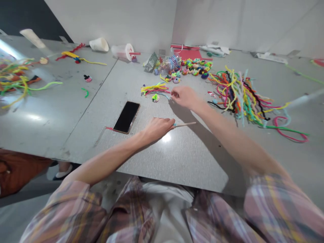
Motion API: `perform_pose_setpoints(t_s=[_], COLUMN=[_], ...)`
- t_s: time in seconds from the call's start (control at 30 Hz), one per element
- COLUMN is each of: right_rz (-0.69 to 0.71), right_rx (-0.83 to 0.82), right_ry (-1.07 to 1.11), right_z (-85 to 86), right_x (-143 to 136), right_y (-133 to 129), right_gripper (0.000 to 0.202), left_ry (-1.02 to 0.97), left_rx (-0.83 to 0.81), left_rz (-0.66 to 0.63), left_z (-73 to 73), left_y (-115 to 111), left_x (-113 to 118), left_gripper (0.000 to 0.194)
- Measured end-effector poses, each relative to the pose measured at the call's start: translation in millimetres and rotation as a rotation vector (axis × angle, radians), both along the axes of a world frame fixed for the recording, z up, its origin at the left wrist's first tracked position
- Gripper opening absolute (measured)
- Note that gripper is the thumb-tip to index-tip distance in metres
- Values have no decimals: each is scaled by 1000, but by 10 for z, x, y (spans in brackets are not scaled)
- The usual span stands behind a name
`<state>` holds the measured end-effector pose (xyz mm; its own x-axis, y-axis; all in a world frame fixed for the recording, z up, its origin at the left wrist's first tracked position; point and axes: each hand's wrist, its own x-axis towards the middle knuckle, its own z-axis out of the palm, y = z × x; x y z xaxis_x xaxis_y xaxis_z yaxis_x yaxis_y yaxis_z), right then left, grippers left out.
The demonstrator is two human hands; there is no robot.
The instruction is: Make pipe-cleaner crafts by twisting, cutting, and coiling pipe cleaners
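Observation:
My left hand (162,127) is closed over the table, gripping a thin pale stick-like strand (186,124) that points right. A bit of light blue shows at its fingertips. Farther forward, my right hand (184,96) is pinched at the end of a light blue pipe cleaner (165,96); its fingertips are partly hidden. That pipe cleaner lies beside a small bundle of yellow and pink pipe cleaners (155,88). Just below the bundle sits a small green-and-yellow coiled piece (155,98).
A phone (127,117) lies left of my left hand. A large heap of pipe cleaners (240,94) spreads to the right. Behind are a plastic bottle (168,65), several coiled pieces (196,67) and paper cups (99,44). More pipe cleaners (17,81) lie far left.

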<state>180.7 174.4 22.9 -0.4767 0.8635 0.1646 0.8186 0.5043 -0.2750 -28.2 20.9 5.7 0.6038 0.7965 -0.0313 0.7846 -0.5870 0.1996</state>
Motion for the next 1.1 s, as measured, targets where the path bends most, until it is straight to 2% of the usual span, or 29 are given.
perform_pose_setpoints(t_s=[0.17, 0.3, 0.47, 0.6, 0.7, 0.87, 1.1], right_rz=[-27, -3, -82, -106, -126, -130, -46], right_rx=[-6, -4, -33, -25, -21, -32, -13], right_ry=[-42, -42, 19, 18, 4, -4, 60], right_z=[-142, -204, -147, -87, -68, -88, -137], right_x=[-525, -664, -531, -312, -175, -94, -184], right_y=[262, 332, 376, 396, 393, 403, 493], right_gripper=[16, 19, 19, 23, 20, 23, 28], left_ry=[-27, -100, -416, -678, -820, -894, -889], left_rx=[-7, -68, -244, -472, -608, -692, -711], left_rz=[-13, 12, 99, 153, 187, 190, 197], left_z=[-44, -56, -28, -51, -108, -135, -106], left_y=[19, 33, 146, 248, 283, 288, 275], left_x=[-22, -26, -67, -130, -159, -167, -167], left_gripper=[36, 37, 37, 68, 82, 89, 93])
